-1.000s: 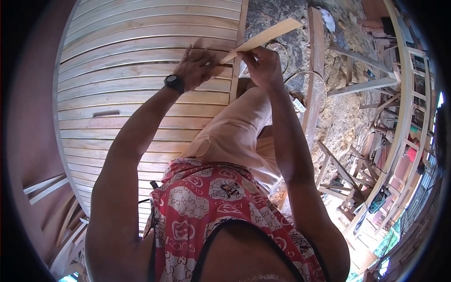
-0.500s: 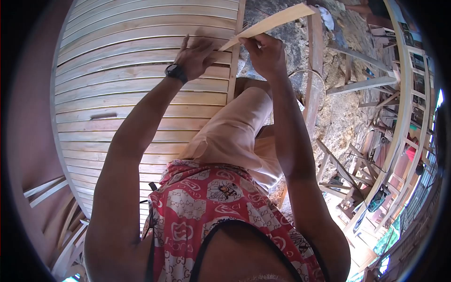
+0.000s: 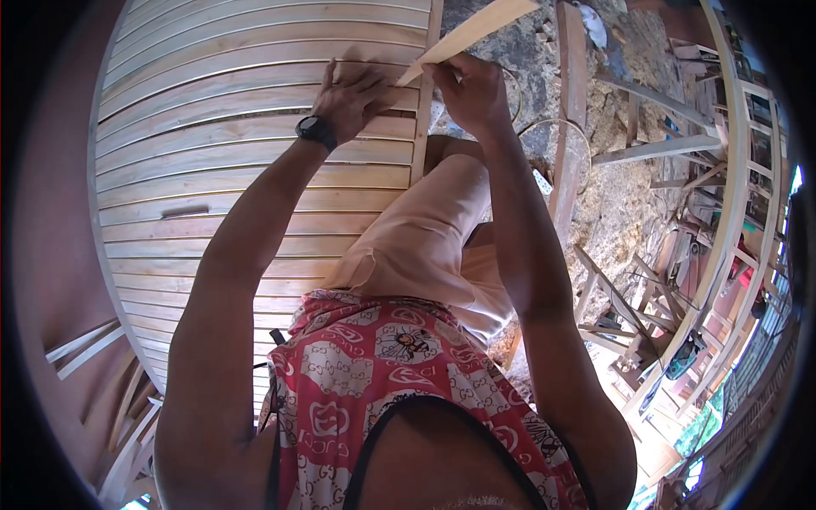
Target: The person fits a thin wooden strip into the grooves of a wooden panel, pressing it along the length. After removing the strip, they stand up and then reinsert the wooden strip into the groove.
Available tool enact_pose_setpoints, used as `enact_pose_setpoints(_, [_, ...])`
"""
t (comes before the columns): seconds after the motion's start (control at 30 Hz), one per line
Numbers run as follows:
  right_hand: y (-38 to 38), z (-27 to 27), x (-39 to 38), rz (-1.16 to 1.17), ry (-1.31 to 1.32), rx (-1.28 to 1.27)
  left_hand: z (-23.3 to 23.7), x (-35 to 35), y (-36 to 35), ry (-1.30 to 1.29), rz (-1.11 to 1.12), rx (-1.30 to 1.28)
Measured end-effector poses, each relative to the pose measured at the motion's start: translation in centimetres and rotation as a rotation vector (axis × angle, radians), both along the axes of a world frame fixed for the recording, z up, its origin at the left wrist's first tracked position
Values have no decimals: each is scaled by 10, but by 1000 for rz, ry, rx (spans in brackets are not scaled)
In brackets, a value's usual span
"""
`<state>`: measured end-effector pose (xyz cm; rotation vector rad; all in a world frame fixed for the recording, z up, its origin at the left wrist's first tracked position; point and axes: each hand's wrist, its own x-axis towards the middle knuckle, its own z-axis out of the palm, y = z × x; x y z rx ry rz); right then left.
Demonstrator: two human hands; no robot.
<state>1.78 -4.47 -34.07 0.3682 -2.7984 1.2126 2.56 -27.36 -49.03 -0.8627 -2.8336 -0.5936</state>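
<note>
Under my left hand (image 3: pixel 347 104), which wears a black watch (image 3: pixel 316 131), lies a panel of pale wooden slats (image 3: pixel 255 178) with narrow gaps between them. The fingers of that hand are spread on the slats near the panel's right edge. My right hand (image 3: pixel 473 95) is closed around a thin, flat wooden strip (image 3: pixel 477 31), just beyond the panel's edge rail (image 3: pixel 422 127). The strip's narrow end reaches down to the slats beside my left fingers, and its broad end rises away to the upper right. Part of the strip is hidden behind my right fingers.
A small dark slot (image 3: pixel 185 212) shows in one slat. To the right, a wooden beam (image 3: pixel 571 102) runs along rough ground strewn with sawdust (image 3: pixel 620 212). Wooden frames (image 3: pixel 654 151) and a long curved-looking rail (image 3: pixel 733 170) stand further right. My bent leg (image 3: pixel 425 212) rests beside the panel.
My right hand and the wooden strip have shifted slightly up and left. My left fingers, blurred before, now show more sharply on the slats.
</note>
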Motion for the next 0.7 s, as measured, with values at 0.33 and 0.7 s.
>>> enact_pose_setpoints(0.33, [-2,-8,7,-21,-138,-45,-1,3,3,9,29,15])
enact_pose_setpoints(0.7, [4,-44,10,-20,-156,-39,6,10,19,53,157,88])
